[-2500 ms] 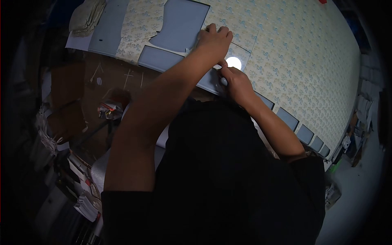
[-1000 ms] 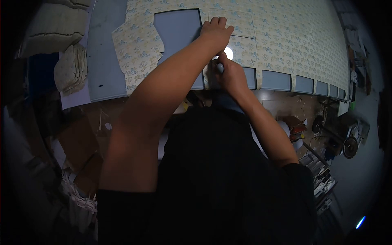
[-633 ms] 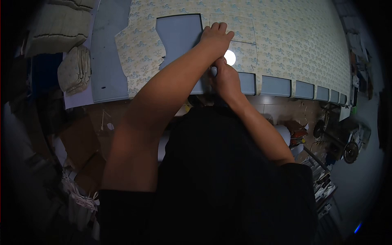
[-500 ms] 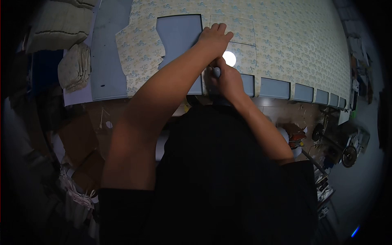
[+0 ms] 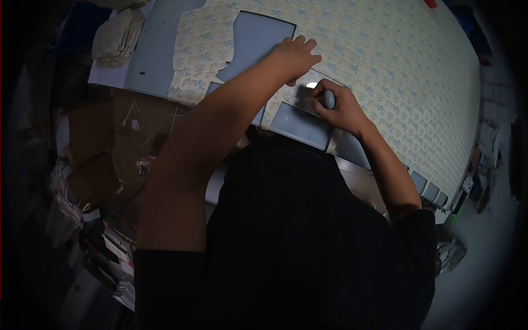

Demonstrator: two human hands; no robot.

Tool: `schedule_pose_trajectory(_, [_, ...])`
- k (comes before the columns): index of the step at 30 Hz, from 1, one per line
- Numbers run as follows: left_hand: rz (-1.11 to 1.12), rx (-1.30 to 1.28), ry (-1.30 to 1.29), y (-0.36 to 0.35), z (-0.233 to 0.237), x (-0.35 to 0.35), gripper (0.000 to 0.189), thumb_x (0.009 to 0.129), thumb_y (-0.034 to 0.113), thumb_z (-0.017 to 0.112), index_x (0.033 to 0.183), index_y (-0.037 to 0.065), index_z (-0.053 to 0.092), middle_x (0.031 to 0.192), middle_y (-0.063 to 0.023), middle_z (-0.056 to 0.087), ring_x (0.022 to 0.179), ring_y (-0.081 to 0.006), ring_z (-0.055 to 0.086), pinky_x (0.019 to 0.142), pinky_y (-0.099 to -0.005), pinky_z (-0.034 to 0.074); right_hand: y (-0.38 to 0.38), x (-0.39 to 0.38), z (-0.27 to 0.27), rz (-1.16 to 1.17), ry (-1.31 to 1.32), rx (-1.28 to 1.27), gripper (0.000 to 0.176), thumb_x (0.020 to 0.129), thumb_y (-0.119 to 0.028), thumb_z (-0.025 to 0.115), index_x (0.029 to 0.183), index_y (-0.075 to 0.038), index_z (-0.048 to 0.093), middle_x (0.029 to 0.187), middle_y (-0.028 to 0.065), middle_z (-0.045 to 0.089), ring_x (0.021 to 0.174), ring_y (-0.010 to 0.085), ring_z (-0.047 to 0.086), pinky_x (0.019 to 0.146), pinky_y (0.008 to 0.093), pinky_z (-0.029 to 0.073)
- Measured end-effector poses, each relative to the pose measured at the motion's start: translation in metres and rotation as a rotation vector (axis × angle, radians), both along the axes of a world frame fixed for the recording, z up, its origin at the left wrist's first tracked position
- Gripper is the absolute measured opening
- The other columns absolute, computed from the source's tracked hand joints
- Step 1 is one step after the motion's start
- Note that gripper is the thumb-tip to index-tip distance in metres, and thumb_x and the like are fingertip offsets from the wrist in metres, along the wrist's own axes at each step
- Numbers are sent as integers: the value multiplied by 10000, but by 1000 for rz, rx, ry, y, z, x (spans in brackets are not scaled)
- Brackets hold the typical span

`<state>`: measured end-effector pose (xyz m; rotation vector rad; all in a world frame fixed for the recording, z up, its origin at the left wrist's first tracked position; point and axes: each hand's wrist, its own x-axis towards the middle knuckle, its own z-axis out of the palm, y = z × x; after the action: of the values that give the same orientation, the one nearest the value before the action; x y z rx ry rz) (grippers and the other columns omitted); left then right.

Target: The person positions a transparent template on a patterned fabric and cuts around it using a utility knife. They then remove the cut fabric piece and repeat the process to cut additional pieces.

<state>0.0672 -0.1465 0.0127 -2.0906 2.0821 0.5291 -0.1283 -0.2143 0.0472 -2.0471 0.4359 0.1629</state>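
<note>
left hand (image 5: 297,55) flat on patterned sheet (image 5: 396,66), fingers apart, at its cut-out edge | right hand (image 5: 338,107) just beside, fingers clamped on grey-handled tool (image 5: 328,99) over sheet's near edge | sheet lies on desk (image 5: 151,49)

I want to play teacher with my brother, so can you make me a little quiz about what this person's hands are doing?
1. True or false: the left hand lies flat on the patterned sheet.
2. The right hand grips: A) a grey-handled tool, B) a cup, C) a phone.
3. Fill in: the folded cloth pile sits near the picture's top ___ corner.
Key: 1 true; 2 A; 3 left.
</note>
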Motion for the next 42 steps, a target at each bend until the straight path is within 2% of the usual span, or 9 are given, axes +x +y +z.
schedule_pose_trajectory(1, [20, 7, -19, 2, 2, 2, 994, 589, 171, 967, 1483, 254, 540, 1534, -123, 437, 1402, -336, 431, 1121, -478, 409, -6, 6, -2, 27, -1, 6, 186, 913, -119, 758, 1062, -42, 677, 947, 88, 739, 909, 190, 710, 857, 343, 547])
schedule_pose_trajectory(2, [45, 14, -19, 4, -1, 3, 994, 589, 171, 967, 1483, 254, 540, 1534, -123, 437, 1402, -336, 431, 1121, -478, 409, -13, 11, -5, 125, -61, -51, 190, 914, -122, 754, 1067, -45, 671, 963, 102, 735, 905, 224, 715, 848, 358, 552])
schedule_pose_trajectory(4, [83, -47, 3, 9, -6, 5, 1064, 577, 185, 967, 1515, 385, 506, 1618, -125, 365, 1470, -360, 366, 1204, -527, 317, -22, 23, -8, 247, -123, -97, 194, 915, -126, 749, 1072, -49, 665, 980, 116, 732, 901, 258, 720, 838, 373, 556])
schedule_pose_trajectory(6, [115, -24, 14, 10, -7, 6, 1075, 572, 184, 965, 1513, 414, 500, 1651, -110, 324, 1503, -365, 320, 1234, -544, 266, -28, 36, -5, 411, -120, -204, 197, 917, -126, 742, 1078, -59, 650, 1007, 137, 728, 907, 322, 716, 813, 406, 560])
schedule_pose_trajectory(10, [154, -80, 59, 9, -31, 11, 1078, 574, 194, 951, 1511, 457, 488, 1706, -52, 247, 1573, -363, 204, 1281, -600, 147, -36, 52, -12, 562, -220, -251, 188, 916, -125, 738, 1071, -69, 648, 1008, 139, 728, 907, 341, 713, 796, 428, 564])
schedule_pose_trajectory(22, [223, 35, 72, 9, -13, 7, 895, 748, 228, 832, 1506, 524, 461, 1725, 6, 204, 1587, -348, 178, 1269, -655, 123, -42, 67, -26, 709, -303, -278, 230, 867, -110, 757, 1072, -77, 658, 950, 129, 708, 924, 326, 698, 806, 445, 554])
schedule_pose_trajectory(28, [204, 61, 34, 8, -12, 7, 873, 775, 213, 825, 1502, 533, 462, 1726, 10, 199, 1587, -352, 175, 1259, -673, 138, -37, 68, -18, 764, -221, -338, 246, 892, -100, 737, 1117, -70, 644, 1008, 146, 709, 948, 332, 699, 819, 433, 563])
schedule_pose_trajectory(36, [230, 42, 85, 9, -14, 7, 861, 800, 122, 797, 1494, 521, 480, 1726, 13, 200, 1587, -347, 178, 1248, -683, 167, -21, 65, -19, 722, -215, -466, 232, 885, -62, 677, 1111, -55, 626, 937, 177, 711, 865, 376, 706, 738, 459, 562])
schedule_pose_trajectory(42, [248, 36, 69, 8, -16, 6, 898, 772, 67, 790, 1488, 518, 490, 1725, 25, 206, 1588, -333, 177, 1246, -681, 186, -16, 64, -28, 681, -228, -413, 220, 902, -51, 632, 1121, -46, 610, 889, 209, 706, 841, 409, 701, 737, 479, 560])
